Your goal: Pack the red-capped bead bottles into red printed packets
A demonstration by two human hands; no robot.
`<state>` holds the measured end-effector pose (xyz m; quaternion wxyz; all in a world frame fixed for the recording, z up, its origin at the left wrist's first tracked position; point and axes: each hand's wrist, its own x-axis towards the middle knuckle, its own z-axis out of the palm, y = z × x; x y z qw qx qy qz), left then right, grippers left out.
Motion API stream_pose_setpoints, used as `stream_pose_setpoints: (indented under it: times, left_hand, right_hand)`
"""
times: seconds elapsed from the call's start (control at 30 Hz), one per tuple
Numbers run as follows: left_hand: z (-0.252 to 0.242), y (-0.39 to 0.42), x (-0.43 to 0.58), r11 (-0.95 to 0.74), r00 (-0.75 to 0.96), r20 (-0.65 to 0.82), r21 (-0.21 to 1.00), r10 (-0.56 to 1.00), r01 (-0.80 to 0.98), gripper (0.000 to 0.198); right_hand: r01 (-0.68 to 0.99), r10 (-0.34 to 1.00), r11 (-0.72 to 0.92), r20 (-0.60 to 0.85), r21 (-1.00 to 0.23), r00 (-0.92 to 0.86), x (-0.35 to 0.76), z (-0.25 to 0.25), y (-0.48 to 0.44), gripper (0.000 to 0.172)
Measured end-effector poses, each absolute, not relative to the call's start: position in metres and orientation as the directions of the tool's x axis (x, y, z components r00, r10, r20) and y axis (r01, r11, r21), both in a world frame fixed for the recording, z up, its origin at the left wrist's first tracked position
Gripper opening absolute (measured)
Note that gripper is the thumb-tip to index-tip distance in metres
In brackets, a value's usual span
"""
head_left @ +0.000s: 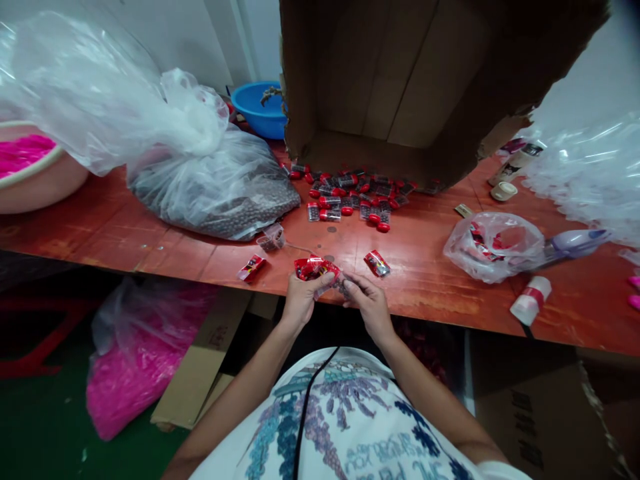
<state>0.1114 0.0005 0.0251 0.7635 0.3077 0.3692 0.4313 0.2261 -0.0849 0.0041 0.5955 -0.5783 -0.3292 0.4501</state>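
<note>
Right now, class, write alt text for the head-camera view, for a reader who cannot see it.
A person's left hand holds a small red plastic packet at the edge of a red-brown wooden table, the right hand close beside it. Behind, small red-capped clear vials lie heaped before a tipped brown cardboard box.

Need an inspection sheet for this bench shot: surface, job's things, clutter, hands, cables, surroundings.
Surface: red wooden table, worn and crowded.
Job's things: red packet at the near edge; red-capped vials spilled before a tipped cardboard box.
Clutter: bag of dark beads, blue basin, pink bowl, small plastic bag, loose packets.
Hands: left hand grips the red packet; right hand has fingers at its right end, grip unclear.
Cables: black cord down the shirt.
Surroundings: pink-filled bag and cartons under the table.
</note>
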Motion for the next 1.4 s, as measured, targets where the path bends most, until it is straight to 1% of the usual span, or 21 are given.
stream_pose_setpoints:
  times: [0.03, 0.13, 0.17, 0.2, 0.3, 0.33, 0.37, 0.5, 0.57, 0.67, 0.73, 0.8, 0.87, 0.97, 1.03, 1.1, 1.2, 1.27, 1.33, 1.4]
  left_hand:
    - [0.025, 0.000, 0.112, 0.446, 0.369, -0.297, 0.783, 0.881, -0.433, 0.030]
    - [0.024, -0.003, 0.113, 0.447, 0.368, -0.298, 0.779, 0.881, -0.439, 0.028]
    - [0.023, -0.004, 0.114, 0.450, 0.366, -0.303, 0.779, 0.880, -0.436, 0.028]
    - [0.022, -0.005, 0.114, 0.456, 0.370, -0.309, 0.780, 0.876, -0.429, 0.027]
    - [0.020, -0.006, 0.114, 0.488, 0.419, -0.324, 0.787, 0.848, -0.379, 0.029]
    - [0.019, -0.006, 0.114, 0.498, 0.441, -0.326, 0.788, 0.837, -0.362, 0.029]
    - [0.018, -0.006, 0.114, 0.502, 0.453, -0.325, 0.788, 0.830, -0.356, 0.029]
    - [0.015, -0.004, 0.112, 0.475, 0.402, -0.316, 0.785, 0.859, -0.398, 0.025]
    - [0.014, -0.005, 0.113, 0.491, 0.412, -0.334, 0.788, 0.848, -0.372, 0.024]
    - [0.011, -0.008, 0.117, 0.552, 0.484, -0.374, 0.778, 0.791, -0.300, 0.025]
    - [0.010, -0.009, 0.120, 0.579, 0.515, -0.389, 0.765, 0.764, -0.282, 0.025]
    - [0.008, -0.008, 0.121, 0.613, 0.523, -0.419, 0.740, 0.742, -0.277, 0.026]
    - [0.007, -0.003, 0.118, 0.653, 0.503, -0.467, 0.697, 0.728, -0.298, 0.031]
    - [0.003, 0.004, 0.114, 0.683, 0.457, -0.520, 0.640, 0.722, -0.352, 0.039]
    - [0.001, 0.005, 0.114, 0.677, 0.444, -0.519, 0.636, 0.730, -0.371, 0.041]
    - [0.000, 0.005, 0.117, 0.659, 0.421, -0.513, 0.645, 0.748, -0.386, 0.037]
    - [0.001, 0.003, 0.125, 0.622, 0.386, -0.491, 0.668, 0.781, -0.408, 0.025]
    - [0.001, 0.003, 0.129, 0.595, 0.368, -0.470, 0.679, 0.802, -0.429, 0.025]
    - [0.001, 0.006, 0.130, 0.577, 0.363, -0.451, 0.691, 0.815, -0.436, 0.030]
    - [-0.001, 0.009, 0.128, 0.554, 0.340, -0.441, 0.713, 0.831, -0.429, 0.032]
  right_hand:
    - [-0.137, 0.917, -0.063, -0.111, -0.989, 0.384, 0.227, 0.004, -0.085, 0.039]
    - [0.037, 0.910, 0.013, 0.028, -0.999, 0.413, 0.227, 0.004, -0.086, 0.034]
    - [0.072, 0.908, 0.027, 0.055, -0.997, 0.415, 0.227, 0.005, -0.086, 0.033]
    - [0.067, 0.908, 0.025, 0.051, -0.997, 0.416, 0.226, 0.005, -0.086, 0.033]
    - [-0.106, 0.912, -0.040, -0.080, -0.994, 0.403, 0.224, 0.005, -0.085, 0.043]
    - [-0.149, 0.911, -0.056, -0.111, -0.987, 0.397, 0.224, 0.005, -0.084, 0.046]
    - [-0.156, 0.914, -0.058, -0.116, -0.986, 0.390, 0.225, 0.004, -0.084, 0.047]
    - [0.000, 0.951, 0.003, 0.003, -1.000, 0.309, 0.233, 0.000, -0.085, 0.045]
    - [0.044, 0.963, 0.023, 0.034, -0.999, 0.267, 0.237, -0.001, -0.085, 0.045]
    - [0.095, 0.954, 0.035, 0.062, -0.995, 0.294, 0.239, -0.005, -0.083, 0.038]
    - [0.128, 0.941, 0.033, 0.074, -0.991, 0.330, 0.243, -0.009, -0.081, 0.034]
    - [0.147, 0.923, 0.003, 0.059, -0.989, 0.381, 0.253, -0.014, -0.082, 0.034]
    - [0.210, 0.887, -0.062, 0.042, -0.976, 0.460, 0.268, -0.019, -0.084, 0.036]
    - [0.418, 0.828, -0.199, 0.076, -0.886, 0.556, 0.289, -0.023, -0.090, 0.040]
    - [0.512, 0.817, -0.220, 0.130, -0.830, 0.562, 0.289, -0.022, -0.090, 0.039]
    - [0.519, 0.844, -0.149, 0.166, -0.842, 0.510, 0.276, -0.019, -0.086, 0.034]
    - [0.429, 0.903, -0.018, 0.170, -0.903, 0.394, 0.250, -0.016, -0.073, 0.028]
    - [0.393, 0.906, 0.024, 0.186, -0.919, 0.381, 0.240, -0.014, -0.061, 0.024]
    - [0.447, 0.904, 0.039, 0.222, -0.894, 0.365, 0.239, -0.012, -0.051, 0.027]
    - [0.567, 0.919, 0.045, 0.257, -0.823, 0.298, 0.245, -0.008, -0.043, 0.033]
